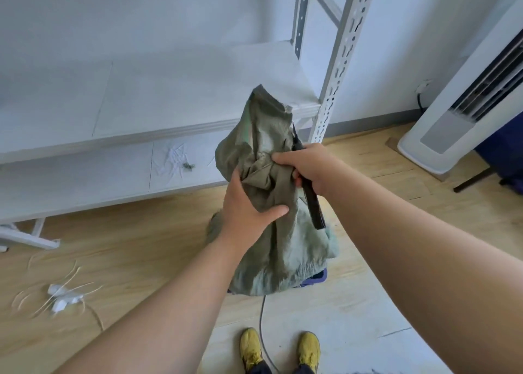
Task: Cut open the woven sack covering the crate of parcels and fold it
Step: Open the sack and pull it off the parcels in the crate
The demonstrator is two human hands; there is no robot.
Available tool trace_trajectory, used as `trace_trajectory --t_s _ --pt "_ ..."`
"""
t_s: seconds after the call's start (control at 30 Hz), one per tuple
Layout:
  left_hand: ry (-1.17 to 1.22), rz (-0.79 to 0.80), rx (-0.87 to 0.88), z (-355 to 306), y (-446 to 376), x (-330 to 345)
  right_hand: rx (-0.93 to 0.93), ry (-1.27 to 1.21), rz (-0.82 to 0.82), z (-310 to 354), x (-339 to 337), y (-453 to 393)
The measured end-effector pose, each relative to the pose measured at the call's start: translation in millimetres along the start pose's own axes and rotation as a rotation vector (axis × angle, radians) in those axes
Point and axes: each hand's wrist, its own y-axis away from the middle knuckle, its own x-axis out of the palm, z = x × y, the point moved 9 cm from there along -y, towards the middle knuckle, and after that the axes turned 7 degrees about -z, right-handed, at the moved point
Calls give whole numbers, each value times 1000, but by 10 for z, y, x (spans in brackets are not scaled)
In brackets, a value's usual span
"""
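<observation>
A crumpled olive-green woven sack (271, 249) hangs in front of me, lifted off the floor, its top corner reaching up to the shelf edge. My left hand (246, 204) grips its bunched middle from the left. My right hand (308, 167) pinches the same bunch from the right and also holds a black utility knife (312, 204), its handle pointing down and its tip up behind the cloth. Under the sack's lower edge a bit of a blue crate (315, 279) shows; the parcels are hidden.
A white metal shelving unit (158, 130) stands ahead, with a slotted upright (336, 71) beside the sack. A white tower fan (464, 102) stands at the right. A white power strip with loose strings (63, 298) lies on the wooden floor at the left. A grey cable (261, 317) runs between my yellow shoes.
</observation>
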Motion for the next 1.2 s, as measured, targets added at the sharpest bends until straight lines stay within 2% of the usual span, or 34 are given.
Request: trace_trajectory --t_s 0.07,0.13,0.2,0.27,0.37,0.47,0.63,0.77,0.87,0.9,0.97,1.07,1.13,1.2 --pt "30 -100 -72 34 -27 -45 -17 -40 120 80 123 38" --pt "65 -190 -165 108 -93 -124 -110 -70 182 201 158 77" --pt "184 -255 -255 196 -167 -220 -223 -32 98 242 19 34" --pt "281 -248 -295 224 -255 -271 -264 67 -27 112 -160 -40" --pt "311 -132 -281 164 -322 -213 -211 272 34 -286 -64 -44" --pt "315 -57 -225 -21 -377 -139 -186 260 63 -450 87 -65" --pt "416 -71 -11 -630 -558 -275 -436 141 -226 91 -163 -96" --pt "372 -56 -12 -682 -605 -305 -388 149 -150 169 -161 -69" --pt "496 -105 21 -805 -608 -355 -496 45 -320 385 -333 63" --pt "508 -119 27 -831 -611 -363 -502 46 -317 447 -336 74" --pt "488 -98 -23 -757 -573 -323 -435 131 -219 456 -276 43" --pt "379 -78 -69 -519 -441 -286 -436 179 -237 607 -388 68" --pt "212 -104 -53 -420 -318 -241 -489 149 -222 747 -382 102" --pt "-16 -133 -55 -339 -163 -144 -459 147 -149 767 -264 124"
